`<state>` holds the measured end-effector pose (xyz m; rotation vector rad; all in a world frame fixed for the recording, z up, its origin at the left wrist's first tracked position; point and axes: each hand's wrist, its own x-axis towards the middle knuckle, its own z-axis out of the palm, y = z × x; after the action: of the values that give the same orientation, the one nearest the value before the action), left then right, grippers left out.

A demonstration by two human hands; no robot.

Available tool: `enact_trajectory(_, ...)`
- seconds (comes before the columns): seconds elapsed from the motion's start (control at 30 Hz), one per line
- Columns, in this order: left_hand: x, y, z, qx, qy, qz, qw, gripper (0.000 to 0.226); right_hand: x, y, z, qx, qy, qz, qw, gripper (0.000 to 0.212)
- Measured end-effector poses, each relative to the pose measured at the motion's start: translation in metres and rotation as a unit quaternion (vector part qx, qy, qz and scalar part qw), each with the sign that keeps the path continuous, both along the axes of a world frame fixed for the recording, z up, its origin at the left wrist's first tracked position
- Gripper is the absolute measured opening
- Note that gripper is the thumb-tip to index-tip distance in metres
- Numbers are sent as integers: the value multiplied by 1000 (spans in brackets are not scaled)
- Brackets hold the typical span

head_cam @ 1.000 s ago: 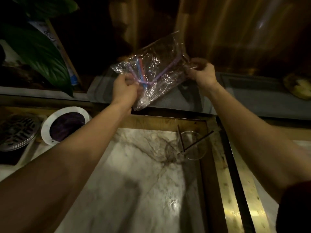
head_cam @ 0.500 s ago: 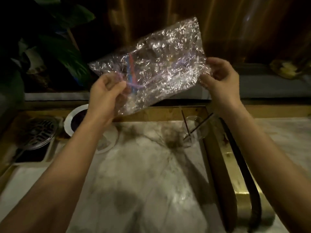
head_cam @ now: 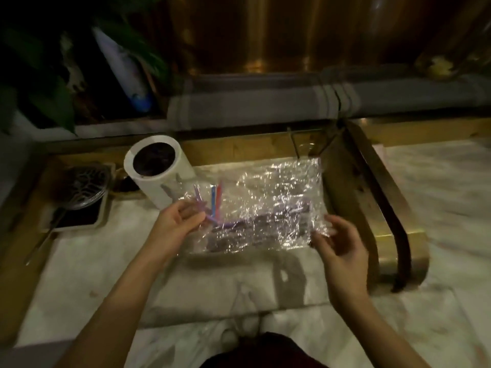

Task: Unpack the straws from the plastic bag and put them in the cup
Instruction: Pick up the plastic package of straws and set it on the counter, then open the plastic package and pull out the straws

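A crinkled clear plastic bag (head_cam: 268, 205) is spread low over the marble table, with purple, blue and red straws (head_cam: 215, 205) showing through its left side. My left hand (head_cam: 178, 221) pinches the bag's left edge beside the straws. My right hand (head_cam: 336, 244) grips its lower right corner. Behind the bag's far right corner stands a clear glass cup (head_cam: 309, 148) with two dark straws (head_cam: 293, 143) leaning in it; the bag hides its base.
A white cylinder with a dark top (head_cam: 155, 171) stands just left of the bag. Further left is a patterned glass lid on a dark tray (head_cam: 82, 187). A brass-edged raised block (head_cam: 377, 208) runs along the right. Dark plant leaves (head_cam: 39, 83) fill the back left.
Both hands have brought the bag down from in front of me to just above the table. The view has tilted downward and the bag now covers the cup's lower part.
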<state>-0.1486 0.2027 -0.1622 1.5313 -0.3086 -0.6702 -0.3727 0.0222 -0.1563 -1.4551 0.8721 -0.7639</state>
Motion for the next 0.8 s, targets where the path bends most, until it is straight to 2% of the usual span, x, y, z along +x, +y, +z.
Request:
enact_trajectory(0.2, -19, 6, -54, 75, 79, -29, 994, 17, -17, 18, -60, 63, 57, -26, 996, 32)
enact_trajectory(0.37, -24, -7, -74, 104, 77, -17, 991, 19, -18, 15, -98, 91, 125, -46, 987, 33)
enact_trajectory(0.43, -25, -11, -80, 123, 63, -21, 990, 29, -21, 13, -107, 78, 168, -43, 982, 34)
enact_trajectory(0.53, -24, -17, -87, 165, 31, -17, 986, 47, -24, 7, -111, 63, 198, -25, 978, 34)
enact_trajectory(0.67, -19, -16, -86, 243, -36, 10, 969, 61, -24, -1, -99, 65, 166, 21, 984, 36)
enact_trajectory(0.73, -16, -13, -76, 297, -102, 15, 949, 57, -24, -5, -89, 64, 146, 38, 986, 37)
enact_trajectory(0.8, -15, -12, -61, 333, -210, -14, 919, 46, -22, -10, -76, 71, 121, 52, 989, 29)
